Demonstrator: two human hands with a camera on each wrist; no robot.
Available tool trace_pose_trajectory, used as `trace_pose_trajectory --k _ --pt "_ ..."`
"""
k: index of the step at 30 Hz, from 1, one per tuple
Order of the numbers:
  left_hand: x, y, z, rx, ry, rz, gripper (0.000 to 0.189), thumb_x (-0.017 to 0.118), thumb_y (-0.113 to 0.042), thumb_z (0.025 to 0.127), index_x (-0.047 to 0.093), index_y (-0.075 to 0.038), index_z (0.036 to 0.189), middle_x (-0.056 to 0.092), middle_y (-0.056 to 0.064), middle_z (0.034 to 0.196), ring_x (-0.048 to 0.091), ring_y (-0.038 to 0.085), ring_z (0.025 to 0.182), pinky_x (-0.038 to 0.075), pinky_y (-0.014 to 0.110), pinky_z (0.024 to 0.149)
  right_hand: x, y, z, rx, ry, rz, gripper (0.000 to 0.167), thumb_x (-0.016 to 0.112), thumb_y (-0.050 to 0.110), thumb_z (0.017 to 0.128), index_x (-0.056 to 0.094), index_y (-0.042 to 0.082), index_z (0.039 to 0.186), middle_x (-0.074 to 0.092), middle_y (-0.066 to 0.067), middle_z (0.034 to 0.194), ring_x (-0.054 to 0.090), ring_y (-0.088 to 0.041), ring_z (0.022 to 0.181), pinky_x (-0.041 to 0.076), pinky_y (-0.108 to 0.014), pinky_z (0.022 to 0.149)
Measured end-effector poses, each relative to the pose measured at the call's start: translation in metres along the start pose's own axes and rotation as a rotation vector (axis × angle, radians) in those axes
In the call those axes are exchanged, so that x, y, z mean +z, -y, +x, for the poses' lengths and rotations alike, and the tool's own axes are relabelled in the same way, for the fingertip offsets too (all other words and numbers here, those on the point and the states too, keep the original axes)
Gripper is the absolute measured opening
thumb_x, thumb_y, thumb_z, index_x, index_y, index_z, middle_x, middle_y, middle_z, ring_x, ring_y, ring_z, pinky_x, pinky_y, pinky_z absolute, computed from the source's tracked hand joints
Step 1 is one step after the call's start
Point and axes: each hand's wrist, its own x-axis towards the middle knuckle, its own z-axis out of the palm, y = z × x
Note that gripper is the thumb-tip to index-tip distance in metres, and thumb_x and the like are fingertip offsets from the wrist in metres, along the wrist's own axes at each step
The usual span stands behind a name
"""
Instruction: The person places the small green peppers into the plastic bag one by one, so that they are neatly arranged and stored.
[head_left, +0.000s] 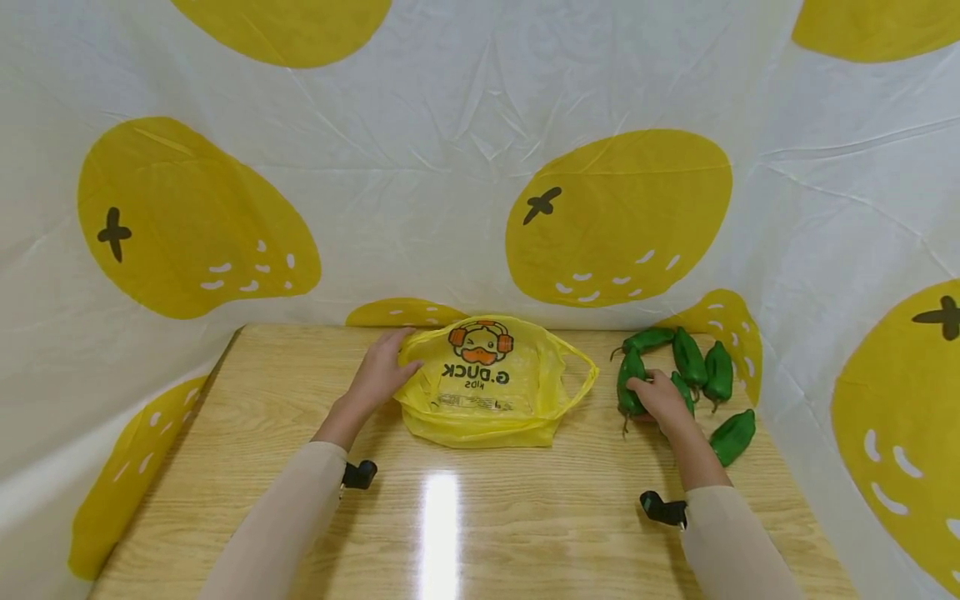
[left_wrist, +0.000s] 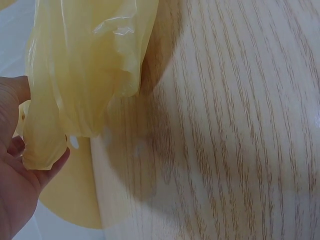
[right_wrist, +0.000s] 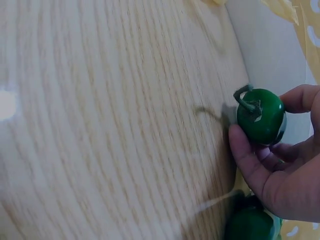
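Note:
A yellow plastic bag (head_left: 480, 392) with a duck print sits on the wooden table, its mouth partly spread. My left hand (head_left: 380, 367) holds the bag's left side; in the left wrist view, the fingers of that hand (left_wrist: 17, 185) curl around a loop of the yellow plastic (left_wrist: 45, 145). To the right, my right hand (head_left: 663, 398) grips a green pepper (head_left: 630, 379) between thumb and fingers. The right wrist view shows this pepper (right_wrist: 261, 117) stem-first, its curved stem pointing away from my palm.
Several other green peppers (head_left: 690, 358) lie around my right hand, with one (head_left: 733, 437) nearer the table's right edge. A white cloth with yellow fruit prints (head_left: 420, 208) hangs behind and beside the wooden table (head_left: 525, 525). Light glares off the tabletop in front of the bag.

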Motion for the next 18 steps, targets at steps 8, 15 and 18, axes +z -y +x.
trace_pose_trajectory --k 8,15,18 --pt "0.002 0.001 -0.001 -0.006 0.001 -0.001 0.063 0.076 -0.02 0.096 0.049 -0.003 0.151 0.05 0.021 0.153 0.046 0.041 0.143 0.04 0.057 0.117 0.001 -0.003 -0.007 -0.077 -0.03 0.069 0.073 0.045 0.032 0.11 0.011 -0.006 0.162 0.038 -0.033 0.145 0.06 -0.039 0.119 0.064 -0.039 0.084" --pt "0.002 0.005 -0.002 0.013 -0.009 -0.005 0.062 0.074 -0.016 0.097 0.048 -0.002 0.151 0.049 0.022 0.153 0.045 0.042 0.143 0.041 0.058 0.117 -0.001 -0.004 -0.014 -0.123 -0.014 0.127 0.076 0.048 0.032 0.11 0.007 -0.003 0.163 0.031 -0.032 0.152 0.059 -0.032 0.119 0.062 -0.041 0.091" --pt "0.002 0.005 -0.003 0.019 -0.015 0.0 0.061 0.074 -0.015 0.097 0.048 -0.002 0.151 0.049 0.022 0.153 0.046 0.042 0.142 0.041 0.058 0.116 -0.003 -0.005 -0.015 -0.131 -0.001 0.149 0.078 0.05 0.033 0.11 0.007 -0.002 0.164 0.031 -0.031 0.153 0.063 -0.022 0.111 0.061 -0.042 0.093"
